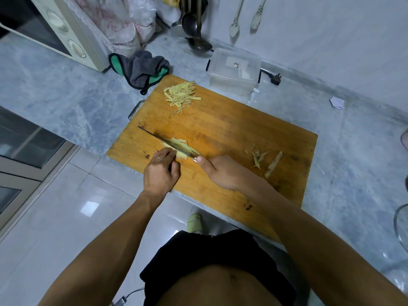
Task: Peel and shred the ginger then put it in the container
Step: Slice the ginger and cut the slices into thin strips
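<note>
On the wooden cutting board lie pale ginger slices near the front left. My left hand presses down on them with curled fingertips. My right hand grips the handle of a knife; its blade lies across the slices, tip pointing far left. A pile of shredded ginger sits at the board's far corner. Brown ginger peels lie at the board's right. A clear plastic container stands open just beyond the board.
A grey and green cloth lies left of the container. A microwave stands at the far left, ladles hang at the back wall. A plug lies right of the container. A glass rim shows at the right edge.
</note>
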Demonstrator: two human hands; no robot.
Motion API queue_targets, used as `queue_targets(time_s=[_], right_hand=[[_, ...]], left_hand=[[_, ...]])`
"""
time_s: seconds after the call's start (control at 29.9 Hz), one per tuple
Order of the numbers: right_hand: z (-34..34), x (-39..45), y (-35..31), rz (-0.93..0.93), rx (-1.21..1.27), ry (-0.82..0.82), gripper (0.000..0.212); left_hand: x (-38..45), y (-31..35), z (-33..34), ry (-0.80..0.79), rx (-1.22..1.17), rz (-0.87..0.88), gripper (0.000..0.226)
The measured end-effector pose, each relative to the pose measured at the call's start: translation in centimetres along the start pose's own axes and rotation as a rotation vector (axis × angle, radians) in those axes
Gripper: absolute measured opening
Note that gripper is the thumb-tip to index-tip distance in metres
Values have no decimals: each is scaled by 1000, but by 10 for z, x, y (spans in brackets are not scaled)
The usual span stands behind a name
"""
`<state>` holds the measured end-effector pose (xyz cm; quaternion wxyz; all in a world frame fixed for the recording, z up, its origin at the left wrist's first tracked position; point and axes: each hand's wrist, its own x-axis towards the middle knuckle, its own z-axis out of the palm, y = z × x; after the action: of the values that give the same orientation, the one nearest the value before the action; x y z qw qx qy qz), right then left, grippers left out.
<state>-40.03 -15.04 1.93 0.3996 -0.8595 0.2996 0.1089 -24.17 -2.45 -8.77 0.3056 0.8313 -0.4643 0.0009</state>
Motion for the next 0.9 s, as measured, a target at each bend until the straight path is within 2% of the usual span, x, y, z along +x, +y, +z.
queue_targets(time_s=[0.3,0.73,0.9], right_hand=[[-4,-4,-2,4,-63,-26,68],[11,2,-10,30,-40,-33,66],[15,1,-8,35,-16,-18,65]], left_hand=[[1,-2,-1,-22,-8,-4,29],[4,8,-4,111,-4,21,10],[3,7,-4,56,-1,7,16]])
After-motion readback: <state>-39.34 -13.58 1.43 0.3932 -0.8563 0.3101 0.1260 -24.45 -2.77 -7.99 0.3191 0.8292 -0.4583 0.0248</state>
